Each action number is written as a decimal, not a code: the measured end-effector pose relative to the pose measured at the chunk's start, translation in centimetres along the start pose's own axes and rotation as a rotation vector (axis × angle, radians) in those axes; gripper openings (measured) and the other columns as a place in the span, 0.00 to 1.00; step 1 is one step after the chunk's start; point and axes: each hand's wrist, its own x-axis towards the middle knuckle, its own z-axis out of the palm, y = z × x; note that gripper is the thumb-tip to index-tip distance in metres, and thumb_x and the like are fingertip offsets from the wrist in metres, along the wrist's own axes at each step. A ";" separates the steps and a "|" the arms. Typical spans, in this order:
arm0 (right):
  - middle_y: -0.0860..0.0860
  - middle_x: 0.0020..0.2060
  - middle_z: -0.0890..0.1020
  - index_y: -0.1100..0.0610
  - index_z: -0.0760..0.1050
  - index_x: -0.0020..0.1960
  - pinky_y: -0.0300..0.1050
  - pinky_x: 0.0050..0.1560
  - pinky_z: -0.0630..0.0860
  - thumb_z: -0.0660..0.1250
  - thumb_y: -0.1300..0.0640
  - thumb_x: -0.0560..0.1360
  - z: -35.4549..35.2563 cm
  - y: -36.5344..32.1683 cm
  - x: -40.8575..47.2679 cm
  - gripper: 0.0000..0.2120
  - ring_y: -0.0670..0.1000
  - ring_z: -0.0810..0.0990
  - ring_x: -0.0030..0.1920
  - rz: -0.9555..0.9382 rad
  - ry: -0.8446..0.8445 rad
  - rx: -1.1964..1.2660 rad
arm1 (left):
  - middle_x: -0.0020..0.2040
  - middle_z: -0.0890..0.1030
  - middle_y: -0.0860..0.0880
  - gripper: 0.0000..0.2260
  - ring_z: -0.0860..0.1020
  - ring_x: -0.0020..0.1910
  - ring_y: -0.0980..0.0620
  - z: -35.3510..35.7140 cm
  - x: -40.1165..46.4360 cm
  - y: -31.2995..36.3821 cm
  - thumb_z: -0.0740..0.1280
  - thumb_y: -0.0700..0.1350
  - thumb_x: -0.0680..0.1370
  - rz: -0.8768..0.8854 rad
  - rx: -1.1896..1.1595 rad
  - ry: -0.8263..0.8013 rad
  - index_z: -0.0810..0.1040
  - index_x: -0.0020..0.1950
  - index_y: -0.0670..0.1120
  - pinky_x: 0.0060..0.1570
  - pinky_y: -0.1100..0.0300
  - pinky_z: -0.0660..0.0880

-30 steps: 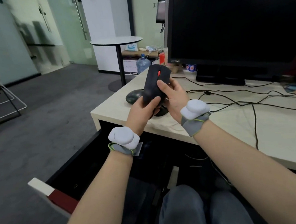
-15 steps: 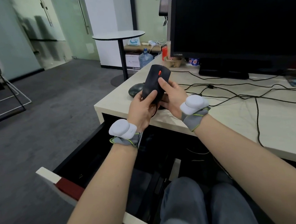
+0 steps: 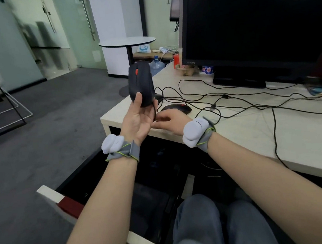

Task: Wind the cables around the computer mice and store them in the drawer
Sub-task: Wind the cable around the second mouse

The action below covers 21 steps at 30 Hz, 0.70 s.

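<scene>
Since the earlier frames the right hand [image 3: 172,118] has let go of the mouse [image 3: 141,84] and dropped to the near edge of the tabletop [image 3: 245,133], while the left hand [image 3: 138,120] has turned palm up and lifted the mouse higher on its own. The left hand now grips the mouse by its near end, thumb pressed on the top shell and fingers curled behind it. The right hand's fingers are bent and seem to pinch the cable [image 3: 155,112] where it hangs from the mouse, though blur hides the contact, so I cannot tell for sure. This reads as the start of a winding turn: one hand steadies the body, the other gathers slack. The mouse stands nearly upright, its long axis running near to far and tipped up, with the red wheel end pointing up and away and the rounded tail down in the palm. It is held in the air above the near left corner of the tabletop, over the open drawer [image 3: 51,195] below. A second mouse [image 3: 176,108] lies flat on the tabletop just beyond the right hand, its own cable loose among the tangle [image 3: 252,101] in front of the monitor [image 3: 254,18]. Nothing visible is stored yet.
</scene>
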 end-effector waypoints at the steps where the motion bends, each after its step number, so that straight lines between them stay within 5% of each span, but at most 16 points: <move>1: 0.44 0.30 0.75 0.56 0.80 0.40 0.28 0.34 0.66 0.68 0.56 0.73 -0.1 0.0 -0.1 0.04 0.43 0.72 0.34 0.006 0.028 0.045 | 0.49 0.78 0.44 0.12 0.78 0.47 0.50 -0.1 0.0 0.1 0.60 0.43 0.80 -0.003 -0.026 0.003 0.69 0.61 0.41 0.47 0.60 0.79; 4: 0.51 0.34 0.76 0.60 0.81 0.44 0.38 0.38 0.67 0.68 0.58 0.73 0.3 0.0 -0.4 0.06 0.48 0.72 0.39 0.039 0.058 0.043 | 0.47 0.78 0.44 0.09 0.78 0.44 0.50 -0.2 0.1 0.0 0.60 0.42 0.80 0.024 0.030 0.007 0.71 0.58 0.41 0.45 0.60 0.80; 9: 0.49 0.27 0.75 0.55 0.68 0.33 0.44 0.43 0.68 0.60 0.61 0.74 0.4 -0.6 -0.2 0.10 0.53 0.75 0.36 0.156 0.184 0.162 | 0.36 0.83 0.47 0.04 0.80 0.33 0.53 -0.9 0.3 0.3 0.61 0.42 0.80 0.153 0.182 0.062 0.74 0.49 0.43 0.40 0.62 0.80; 13: 0.47 0.20 0.71 0.53 0.67 0.36 0.42 0.33 0.67 0.60 0.61 0.74 -0.1 -0.9 -1.0 0.09 0.51 0.77 0.24 0.147 0.032 0.249 | 0.41 0.81 0.48 0.05 0.79 0.38 0.53 -1.8 0.7 0.6 0.61 0.44 0.80 0.246 0.289 0.085 0.75 0.49 0.45 0.41 0.64 0.78; 17: 0.44 0.25 0.74 0.49 0.77 0.45 0.39 0.36 0.69 0.62 0.52 0.73 -2.3 -0.7 -1.8 0.06 0.45 0.72 0.26 0.047 -0.006 -0.336 | 0.42 0.80 0.48 0.05 0.78 0.39 0.54 -2.3 1.0 1.0 0.61 0.44 0.80 0.303 0.388 0.103 0.75 0.49 0.45 0.41 0.64 0.78; 21: 0.48 0.36 0.77 0.51 0.76 0.43 0.39 0.33 0.66 0.58 0.47 0.74 -4.6 -0.5 -2.0 0.11 0.54 0.74 0.37 0.066 0.081 -0.787 | 0.52 0.78 0.48 0.10 0.79 0.45 0.55 -2.5 1.1 0.7 0.61 0.43 0.80 0.313 0.564 0.032 0.72 0.61 0.47 0.47 0.63 0.77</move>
